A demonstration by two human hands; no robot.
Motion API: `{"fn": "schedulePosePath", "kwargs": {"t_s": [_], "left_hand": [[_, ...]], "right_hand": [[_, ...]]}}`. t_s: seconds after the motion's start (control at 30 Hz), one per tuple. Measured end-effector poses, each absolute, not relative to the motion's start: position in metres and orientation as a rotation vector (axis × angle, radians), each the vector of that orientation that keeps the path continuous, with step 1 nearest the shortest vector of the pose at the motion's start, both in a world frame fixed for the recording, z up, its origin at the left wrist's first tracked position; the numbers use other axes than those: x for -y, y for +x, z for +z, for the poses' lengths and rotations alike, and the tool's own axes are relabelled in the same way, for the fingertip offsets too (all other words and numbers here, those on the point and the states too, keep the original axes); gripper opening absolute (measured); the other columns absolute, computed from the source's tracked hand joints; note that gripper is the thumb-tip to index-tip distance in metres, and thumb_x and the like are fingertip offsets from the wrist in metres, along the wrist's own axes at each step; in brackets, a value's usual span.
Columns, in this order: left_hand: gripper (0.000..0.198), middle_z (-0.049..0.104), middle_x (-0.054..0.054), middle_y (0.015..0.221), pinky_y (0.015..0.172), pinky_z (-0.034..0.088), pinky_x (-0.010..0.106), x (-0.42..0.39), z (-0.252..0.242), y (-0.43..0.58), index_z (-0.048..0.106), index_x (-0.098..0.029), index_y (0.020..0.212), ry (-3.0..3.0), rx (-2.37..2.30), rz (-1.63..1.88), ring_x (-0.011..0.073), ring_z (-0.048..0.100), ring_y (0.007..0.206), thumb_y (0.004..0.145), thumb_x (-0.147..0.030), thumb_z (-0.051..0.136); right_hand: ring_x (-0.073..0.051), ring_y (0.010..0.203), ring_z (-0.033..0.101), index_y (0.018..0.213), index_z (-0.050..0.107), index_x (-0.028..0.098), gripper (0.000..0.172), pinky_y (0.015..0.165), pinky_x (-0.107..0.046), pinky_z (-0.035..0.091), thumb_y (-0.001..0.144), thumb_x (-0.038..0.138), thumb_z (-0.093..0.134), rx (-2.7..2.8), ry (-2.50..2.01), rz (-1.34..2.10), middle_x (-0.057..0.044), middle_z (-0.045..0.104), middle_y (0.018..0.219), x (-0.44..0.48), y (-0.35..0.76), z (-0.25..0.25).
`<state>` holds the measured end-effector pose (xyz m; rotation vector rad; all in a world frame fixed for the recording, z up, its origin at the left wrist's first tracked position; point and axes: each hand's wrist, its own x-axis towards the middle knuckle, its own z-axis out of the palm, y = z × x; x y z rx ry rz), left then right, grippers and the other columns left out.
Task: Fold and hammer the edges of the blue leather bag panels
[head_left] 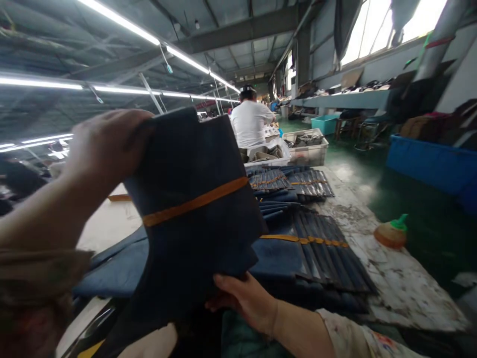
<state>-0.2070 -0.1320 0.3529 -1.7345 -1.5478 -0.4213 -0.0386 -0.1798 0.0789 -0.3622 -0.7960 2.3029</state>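
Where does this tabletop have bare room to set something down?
The worn whitish tabletop is bare between the stacked dark-blue flat pieces and its right edge, except around the amber green-nozzled bottle. The middle is crowded with those stacks, with the raised dark-blue, orange-banded piece hiding part.

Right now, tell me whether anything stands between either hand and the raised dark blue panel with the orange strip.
Nothing visible does: the left hand grips the dark blue panel at its upper left, and the right hand touches its lower edge.
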Motion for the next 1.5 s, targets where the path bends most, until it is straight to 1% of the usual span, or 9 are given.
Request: {"fn": "schedulePosePath", "kwargs": {"t_s": [0.1,0.2,0.3,0.5,0.73,1.0,1.17,1.33,1.5], "left_hand": [[0.033,0.060,0.001,0.104,0.080,0.044,0.030,0.099,0.322,-0.164,0.055,-0.020,0.114,-1.922,1.394,-0.227,0.0203,0.058,0.096,0.093,-0.034,0.034],[0.032,0.062,0.001,0.105,0.077,0.045,0.025,0.068,0.279,-0.129,0.053,-0.023,0.117,-2.203,1.288,0.093,0.0165,0.059,0.094,0.089,-0.016,0.040],[0.035,0.063,0.002,0.100,0.074,0.046,0.025,0.047,0.242,-0.109,0.051,-0.023,0.119,-2.293,1.186,0.227,0.0162,0.060,0.090,0.088,-0.012,0.040],[0.033,0.061,0.003,0.093,0.070,0.045,0.026,0.027,0.208,-0.100,0.050,-0.022,0.119,-2.335,1.103,0.175,0.0168,0.059,0.085,0.089,-0.014,0.041],[0.036,0.061,0.007,0.099,0.078,0.045,0.030,0.024,0.149,-0.108,0.050,-0.018,0.123,-2.498,1.209,0.216,0.0189,0.056,0.092,0.089,-0.012,0.039],[0.040,0.060,0.006,0.104,0.082,0.045,0.026,0.033,0.089,-0.119,0.051,-0.021,0.120,-2.625,1.284,0.316,0.0165,0.057,0.095,0.084,-0.006,0.041],[0.050,0.055,0.010,0.115,0.078,0.048,0.033,0.039,0.064,-0.110,0.045,-0.023,0.127,-2.652,1.391,0.390,0.0233,0.057,0.098,0.079,-0.009,0.044],[0.060,0.054,0.013,0.118,0.086,0.044,0.040,0.035,0.056,-0.096,0.035,-0.020,0.136,-2.692,1.536,0.478,0.0277,0.051,0.107,0.077,-0.020,0.047],[0.054,0.049,0.013,0.127,0.094,0.038,0.047,0.011,0.053,-0.089,0.041,-0.017,0.131,-2.725,1.803,0.665,0.0283,0.046,0.115,0.080,-0.033,0.048]], "right_hand": [[-0.018,0.065,0.064,0.097,0.060,0.009,0.060,0.059,-0.025,0.050,0.058,0.051,0.078,0.584,-0.502,2.252,-0.009,0.067,0.081,0.196,-0.020,0.078],[-0.019,0.070,0.065,0.087,0.064,0.010,0.052,0.063,-0.026,0.051,0.057,0.050,0.078,0.480,-0.591,2.209,-0.007,0.067,0.079,0.199,-0.008,0.074],[-0.020,0.072,0.065,0.075,0.065,0.011,0.047,0.063,-0.025,0.051,0.053,0.049,0.080,0.428,-0.633,2.177,-0.006,0.066,0.074,0.192,-0.001,0.069],[-0.022,0.075,0.065,0.075,0.065,0.013,0.043,0.066,-0.027,0.051,0.057,0.051,0.077,0.438,-0.660,2.128,-0.004,0.066,0.075,0.182,0.002,0.056],[-0.022,0.075,0.065,0.074,0.059,0.013,0.051,0.063,-0.026,0.050,0.050,0.053,0.080,0.264,-0.773,2.138,-0.005,0.064,0.073,0.176,-0.004,0.026],[-0.016,0.068,0.064,0.085,0.064,0.007,0.055,0.055,-0.021,0.047,0.071,0.061,0.064,0.354,-0.796,2.288,-0.012,0.066,0.080,0.170,-0.004,0.021],[-0.015,0.066,0.064,0.085,0.063,0.008,0.054,0.054,-0.020,0.045,0.081,0.061,0.052,0.418,-0.803,2.338,-0.012,0.066,0.081,0.171,-0.004,0.020],[-0.018,0.070,0.063,0.083,0.063,0.008,0.058,0.054,-0.022,0.044,0.073,0.065,0.058,0.474,-0.809,2.339,-0.013,0.066,0.082,0.172,-0.003,0.017],[-0.022,0.076,0.063,0.078,0.063,0.009,0.061,0.060,-0.027,0.047,0.061,0.068,0.066,0.480,-0.839,2.333,-0.012,0.066,0.076,0.173,-0.001,0.017]]}}
